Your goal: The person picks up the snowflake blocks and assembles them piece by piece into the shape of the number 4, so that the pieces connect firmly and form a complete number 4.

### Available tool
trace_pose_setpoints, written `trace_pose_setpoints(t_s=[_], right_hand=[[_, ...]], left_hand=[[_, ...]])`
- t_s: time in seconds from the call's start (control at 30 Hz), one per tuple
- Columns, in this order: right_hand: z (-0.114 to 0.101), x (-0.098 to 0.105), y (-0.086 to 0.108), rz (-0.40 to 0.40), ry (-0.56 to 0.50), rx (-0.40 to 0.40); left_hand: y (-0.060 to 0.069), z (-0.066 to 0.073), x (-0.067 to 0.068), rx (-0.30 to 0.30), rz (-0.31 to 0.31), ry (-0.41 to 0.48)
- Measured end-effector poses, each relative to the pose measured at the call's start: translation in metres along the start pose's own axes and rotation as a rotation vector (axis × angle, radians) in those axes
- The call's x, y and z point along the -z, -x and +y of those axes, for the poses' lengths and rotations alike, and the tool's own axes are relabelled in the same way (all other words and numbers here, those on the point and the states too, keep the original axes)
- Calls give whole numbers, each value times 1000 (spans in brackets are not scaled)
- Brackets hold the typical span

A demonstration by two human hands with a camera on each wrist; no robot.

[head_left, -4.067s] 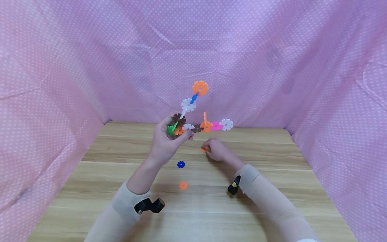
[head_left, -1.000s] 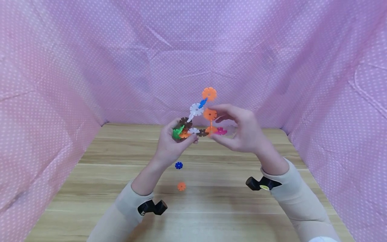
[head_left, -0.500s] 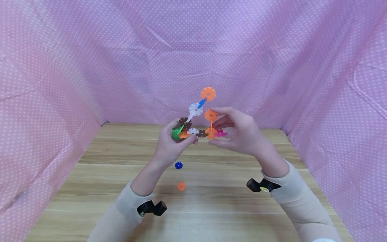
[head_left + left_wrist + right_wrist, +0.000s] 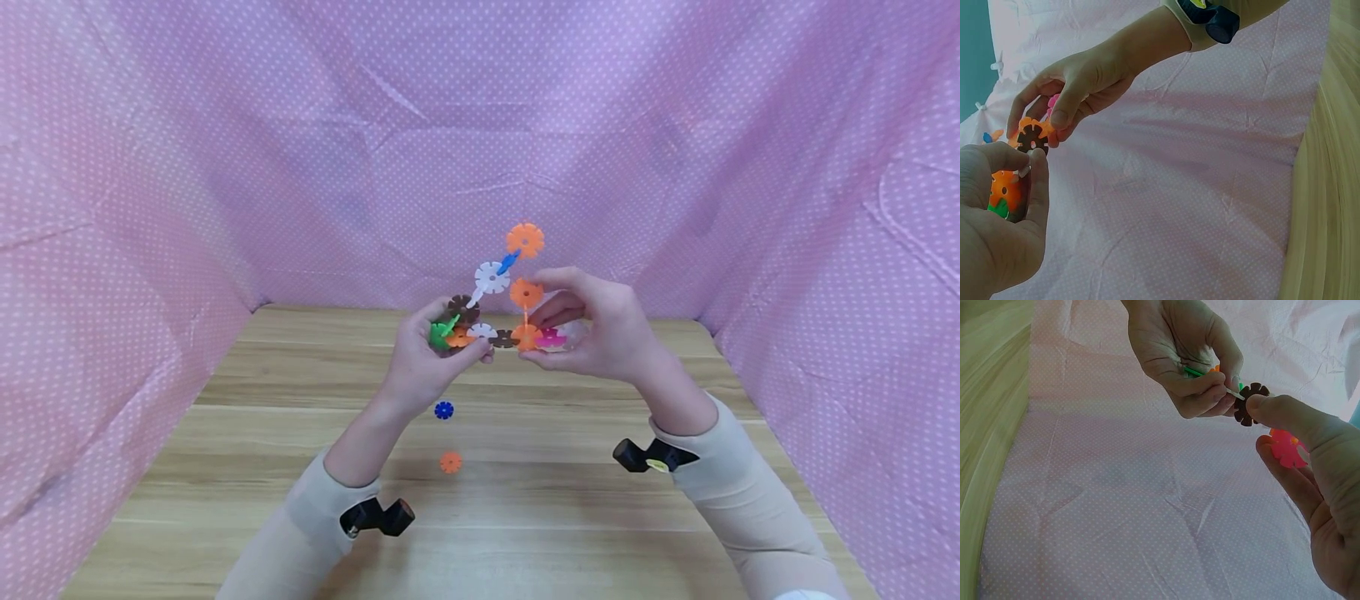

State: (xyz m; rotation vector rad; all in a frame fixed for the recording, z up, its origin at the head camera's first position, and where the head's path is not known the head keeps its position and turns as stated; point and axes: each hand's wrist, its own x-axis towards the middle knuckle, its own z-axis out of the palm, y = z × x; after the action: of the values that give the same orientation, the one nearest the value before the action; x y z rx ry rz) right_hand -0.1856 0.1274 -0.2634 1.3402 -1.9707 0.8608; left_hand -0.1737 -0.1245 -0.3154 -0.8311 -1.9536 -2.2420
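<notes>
Above the table, my left hand (image 4: 423, 358) pinches a chain of interlocked notched flower discs near a white disc (image 4: 482, 332). A green disc (image 4: 442, 335) sits by its palm. One branch rises through a brown disc (image 4: 463, 309), a white disc (image 4: 492, 277) and a blue disc (image 4: 509, 262) to an orange disc (image 4: 525, 240). My right hand (image 4: 607, 329) grips the other branch, index finger at an upper orange disc (image 4: 527, 292), thumb at a lower orange disc (image 4: 527, 336). A pink disc (image 4: 1289, 449) lies between the right fingers; the end white disc is partly hidden.
On the wooden table (image 4: 525, 517) lie a loose dark blue disc (image 4: 444, 410) and, nearer the body, a loose orange disc (image 4: 451, 462). Pink dotted cloth (image 4: 480, 150) hangs around the back and sides. Black wrist cameras (image 4: 378, 517) sit on both sleeves.
My right hand has risen from the table with an orange disc, which now stands atop the chain's upright orange disc. Over the last second, both hands and the chain shift only slightly.
</notes>
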Motion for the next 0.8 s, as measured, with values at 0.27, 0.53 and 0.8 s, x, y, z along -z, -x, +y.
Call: trace_pose_setpoints(t_s=[0.27, 0.53, 0.8], right_hand=[[1, 2, 0, -16, -28, 14], [3, 2, 2, 5, -39, 42], [0, 1, 4, 28, -10, 4]], left_hand=[[2, 0, -2, -8, -16, 7], [2, -1, -4, -20, -20, 27], [4, 0, -7, -33, -8, 42]])
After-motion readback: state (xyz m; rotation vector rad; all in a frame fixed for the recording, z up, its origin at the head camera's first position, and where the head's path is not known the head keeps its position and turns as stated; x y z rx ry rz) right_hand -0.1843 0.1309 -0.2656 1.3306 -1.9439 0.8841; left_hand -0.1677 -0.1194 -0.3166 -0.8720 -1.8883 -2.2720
